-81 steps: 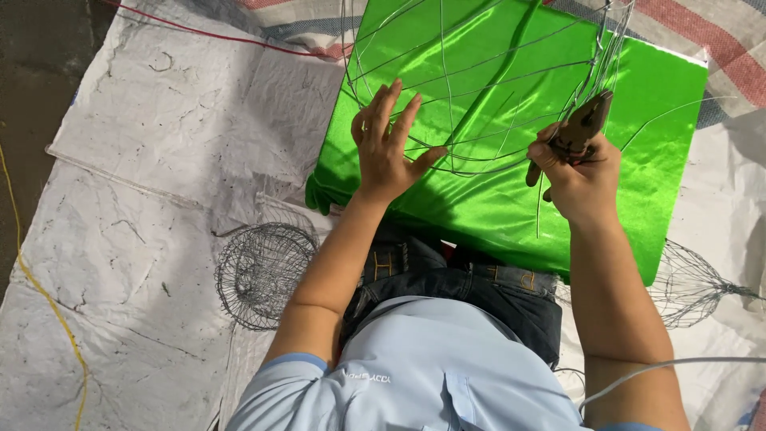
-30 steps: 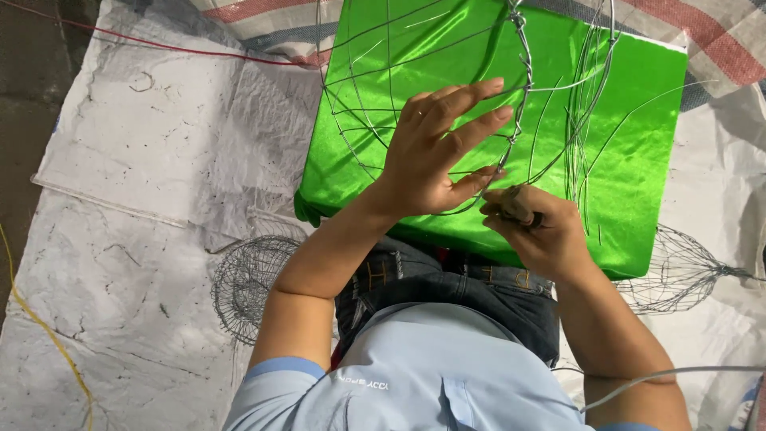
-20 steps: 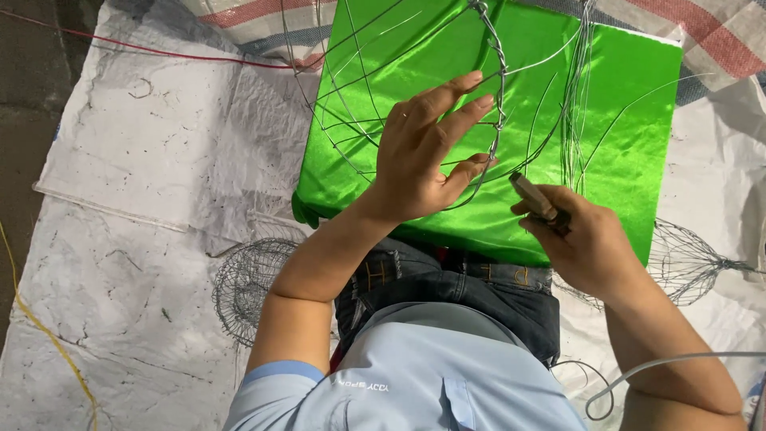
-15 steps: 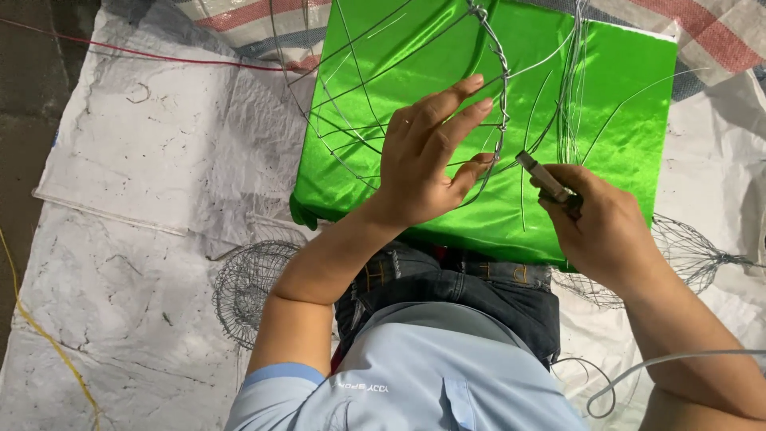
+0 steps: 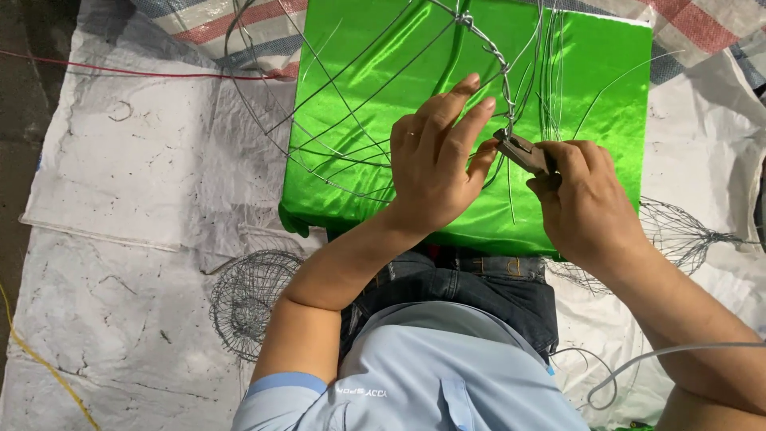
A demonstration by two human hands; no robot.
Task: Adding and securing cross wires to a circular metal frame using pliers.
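Pliers (image 5: 525,152) lie in your right hand (image 5: 589,199), fingers clamped round the handles, their long axis running up and to the left so the nose meets the twisted rim of the wire frame (image 5: 501,76) just right of your left hand (image 5: 437,164). Your left hand rests spread over the frame's thin wires, fingertips pinched together on the wire at the plier nose, above the green satin cloth (image 5: 383,72) covering your lap. Finished wire baskets (image 5: 249,302) lie on the white floor sheet (image 5: 120,183) to the near left and right.
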